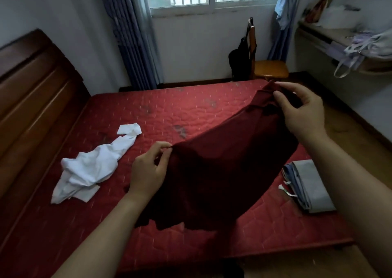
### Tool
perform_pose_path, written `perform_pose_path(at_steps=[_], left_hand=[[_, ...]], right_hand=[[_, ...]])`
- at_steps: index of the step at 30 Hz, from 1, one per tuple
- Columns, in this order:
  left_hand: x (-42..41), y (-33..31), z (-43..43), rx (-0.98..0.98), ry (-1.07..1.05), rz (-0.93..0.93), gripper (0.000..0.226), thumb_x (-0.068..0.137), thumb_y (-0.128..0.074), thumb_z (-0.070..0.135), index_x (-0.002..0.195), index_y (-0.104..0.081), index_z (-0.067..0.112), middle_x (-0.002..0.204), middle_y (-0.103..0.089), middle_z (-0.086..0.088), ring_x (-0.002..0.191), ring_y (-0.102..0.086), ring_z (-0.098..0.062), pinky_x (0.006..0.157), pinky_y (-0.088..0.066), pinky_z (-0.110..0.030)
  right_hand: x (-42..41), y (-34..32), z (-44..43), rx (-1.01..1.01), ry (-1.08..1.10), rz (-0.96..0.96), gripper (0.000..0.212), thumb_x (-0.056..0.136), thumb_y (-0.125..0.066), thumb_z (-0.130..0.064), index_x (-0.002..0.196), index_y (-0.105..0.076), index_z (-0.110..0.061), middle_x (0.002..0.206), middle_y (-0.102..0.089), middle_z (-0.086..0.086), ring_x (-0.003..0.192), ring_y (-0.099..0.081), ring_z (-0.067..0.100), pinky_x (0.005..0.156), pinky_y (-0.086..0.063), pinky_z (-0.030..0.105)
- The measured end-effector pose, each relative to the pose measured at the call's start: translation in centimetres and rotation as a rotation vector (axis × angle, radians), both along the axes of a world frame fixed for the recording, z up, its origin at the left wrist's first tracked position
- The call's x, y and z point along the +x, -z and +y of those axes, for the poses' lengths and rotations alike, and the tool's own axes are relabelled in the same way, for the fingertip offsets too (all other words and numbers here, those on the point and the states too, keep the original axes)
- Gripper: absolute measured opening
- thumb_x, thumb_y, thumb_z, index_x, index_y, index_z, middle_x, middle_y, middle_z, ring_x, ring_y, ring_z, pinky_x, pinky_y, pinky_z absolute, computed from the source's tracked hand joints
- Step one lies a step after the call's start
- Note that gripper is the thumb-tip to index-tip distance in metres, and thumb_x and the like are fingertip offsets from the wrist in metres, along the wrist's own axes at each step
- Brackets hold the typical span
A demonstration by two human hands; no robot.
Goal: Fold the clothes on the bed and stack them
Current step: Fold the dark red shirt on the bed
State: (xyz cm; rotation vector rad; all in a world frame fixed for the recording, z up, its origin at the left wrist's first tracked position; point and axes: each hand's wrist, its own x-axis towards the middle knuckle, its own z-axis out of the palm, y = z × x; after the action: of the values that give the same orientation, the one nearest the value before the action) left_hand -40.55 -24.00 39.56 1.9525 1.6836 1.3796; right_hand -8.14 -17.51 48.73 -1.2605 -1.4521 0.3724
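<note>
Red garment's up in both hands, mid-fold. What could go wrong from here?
1. The left hand and right hand hold the red garment only by fingertip pinches at its edge; a slip may drop a corner and bunch it.
2. The folded stack lies near the right edge of the bed, beside the hanging cloth; a swing could push it askew or off.
3. The garment nearly matches the bed's red, so edges may be hard to align.
</note>
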Motion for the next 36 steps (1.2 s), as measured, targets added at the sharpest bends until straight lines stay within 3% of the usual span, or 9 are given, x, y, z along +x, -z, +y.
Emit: perform_pose_path(at_steps=[5,7,10,16,24,27,29,33,36], left_hand=[[-1.3,2.6,3.3,-0.062,-0.028,0.105,0.016,0.087,-0.048,0.046,0.096,-0.057,0.036,0.067,-0.060,0.020,0.064,-0.061,-0.002,0.058,-0.047,-0.020],[-1.5,5.5,5.5,-0.144,-0.052,0.169,0.009,0.088,-0.055,0.039,0.095,-0.058,0.035,0.066,-0.060,0.016,0.063,-0.064,-0.013,0.058,-0.044,-0.023],[-1.4,10.9,9.6,-0.272,-0.102,0.242,0.005,0.089,-0.059,0.032,0.094,-0.061,0.033,0.069,-0.066,0.006,0.068,-0.066,-0.025,0.058,-0.041,-0.027],[-1.9,24.4,18.9,-0.475,-0.170,0.290,0.006,0.089,-0.058,0.032,0.094,-0.060,0.032,0.076,-0.070,0.005,0.072,-0.067,-0.028,0.058,-0.044,-0.031],[-6.3,40.5,35.1,-0.472,-0.283,0.419,0.015,0.090,-0.056,0.032,0.103,-0.061,0.028,0.087,-0.068,-0.002,0.081,-0.064,-0.035,0.063,-0.045,-0.038],[-5.5,44.7,37.7,-0.480,-0.414,0.470,0.036,0.089,-0.057,0.029,0.124,-0.054,0.025,0.114,-0.058,-0.007,0.103,-0.053,-0.034,0.077,-0.044,-0.048],[-3.6,47.7,37.1,-0.480,-0.370,0.484,0.041,0.089,-0.052,0.033,0.129,-0.052,0.025,0.127,-0.053,-0.007,0.114,-0.049,-0.033,0.086,-0.042,-0.050],[0.5,52.8,34.3,-0.586,-0.107,0.572,0.050,0.086,-0.039,0.048,0.134,-0.047,0.034,0.143,-0.044,-0.001,0.133,-0.037,-0.028,0.103,-0.032,-0.052],[0.6,55.7,34.8,-0.684,-0.083,0.573,0.054,0.088,-0.036,0.052,0.140,-0.034,0.039,0.152,-0.029,0.003,0.141,-0.021,-0.022,0.111,-0.016,-0.051]], right_hand=[[-1.2,2.4,4.8,-0.079,-0.042,-0.019,0.022,0.088,-0.062,-0.028,0.109,-0.064,-0.032,0.101,-0.059,-0.028,0.096,-0.052,-0.018,0.079,-0.038,-0.001],[-1.7,5.8,8.0,-0.167,-0.065,-0.040,0.021,0.087,-0.064,-0.026,0.108,-0.066,-0.027,0.100,-0.063,-0.020,0.094,-0.056,-0.012,0.079,-0.040,0.001],[-2.4,12.7,13.7,-0.273,-0.094,-0.080,0.019,0.086,-0.065,-0.021,0.105,-0.068,-0.021,0.099,-0.065,-0.011,0.093,-0.059,-0.001,0.080,-0.040,0.004],[-3.9,28.8,26.5,-0.395,-0.147,-0.094,0.019,0.084,-0.067,-0.017,0.103,-0.070,-0.019,0.098,-0.066,-0.011,0.090,-0.057,-0.007,0.082,-0.041,0.004],[-8.5,47.5,42.5,-0.415,-0.182,-0.164,0.024,0.085,-0.065,-0.024,0.109,-0.067,-0.020,0.101,-0.065,-0.011,0.095,-0.059,-0.001,0.081,-0.037,0.002],[-9.5,52.3,45.8,-0.436,-0.122,-0.279,0.044,0.091,-0.057,-0.030,0.130,-0.050,-0.012,0.128,-0.051,0.009,0.118,-0.048,0.019,0.096,-0.030,0.015],[-10.3,55.2,45.1,-0.438,-0.066,-0.338,0.054,0.092,-0.055,-0.032,0.137,-0.041,-0.006,0.139,-0.035,0.016,0.130,-0.035,0.026,0.108,-0.025,0.028],[-13.1,60.9,38.0,-0.439,-0.188,-0.506,0.051,0.091,-0.054,-0.033,0.135,-0.044,-0.011,0.146,-0.030,0.012,0.137,-0.026,0.026,0.112,-0.022,0.043],[-14.3,64.4,34.8,-0.555,-0.270,-0.729,0.055,0.092,-0.043,-0.045,0.142,-0.033,-0.025,0.155,-0.012,0.000,0.143,-0.003,0.021,0.113,-0.004,0.050]])
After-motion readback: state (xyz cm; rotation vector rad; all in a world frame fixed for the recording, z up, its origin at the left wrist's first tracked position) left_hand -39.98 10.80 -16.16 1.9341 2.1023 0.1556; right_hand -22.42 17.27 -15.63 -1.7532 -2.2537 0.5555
